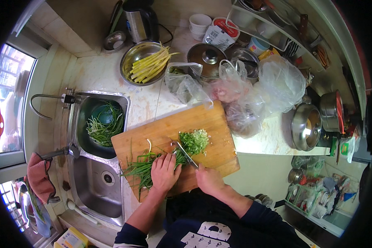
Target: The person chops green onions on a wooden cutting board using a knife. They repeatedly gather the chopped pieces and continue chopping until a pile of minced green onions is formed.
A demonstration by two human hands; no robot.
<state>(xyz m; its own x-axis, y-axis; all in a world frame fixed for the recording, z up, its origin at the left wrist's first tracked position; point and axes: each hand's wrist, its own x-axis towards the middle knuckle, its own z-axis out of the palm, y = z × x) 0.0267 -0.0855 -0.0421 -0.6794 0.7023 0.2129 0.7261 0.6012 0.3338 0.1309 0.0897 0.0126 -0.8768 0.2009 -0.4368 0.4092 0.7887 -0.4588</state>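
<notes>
My left hand point(165, 171) presses a bunch of long green stalks, likely garlic chives or scallions point(141, 170), against a wooden cutting board point(170, 124). The loose ends spread past the board's left edge. In my right hand point(211, 181) is the handle of a kitchen knife point(187, 156), its blade standing edge-down beside the left fingertips, at the cut end of the bunch. Just beyond the blade lies a pile of finely chopped greens point(193, 141), green on the left and whitish on the right. My right fingers hide most of the handle.
Left of the board is a double steel sink point(97, 192); its far basin holds more green stalks point(105, 130). Behind stand a steel bowl of yellowish stalks point(148, 66), a lidded pan point(206, 60) and an electric kettle point(141, 21). Plastic bags point(248, 99) crowd the board's far right corner.
</notes>
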